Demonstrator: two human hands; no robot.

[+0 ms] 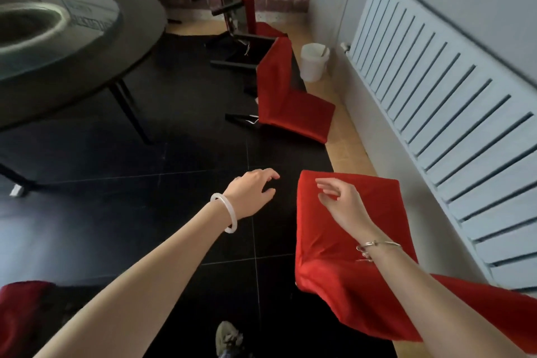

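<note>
while the left hand [252,192] spreads empty mid-frame, the right hand [340,201] hangs loose-fingered, holding nothing, over the red-covered chair [325,235] at lower right.

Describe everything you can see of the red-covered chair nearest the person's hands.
The chair is wholly wrapped in a bright red fabric cover, mostly smooth with a few creases. Two flat panels show, meeting at a fold on the left; no legs are visible, so its exact pose is unclear. It sits at the edge of the black floor, close to the pale radiator. The right hand hovers over the upper panel, fingers loosely curled; whether it touches the cloth cannot be told.
</note>
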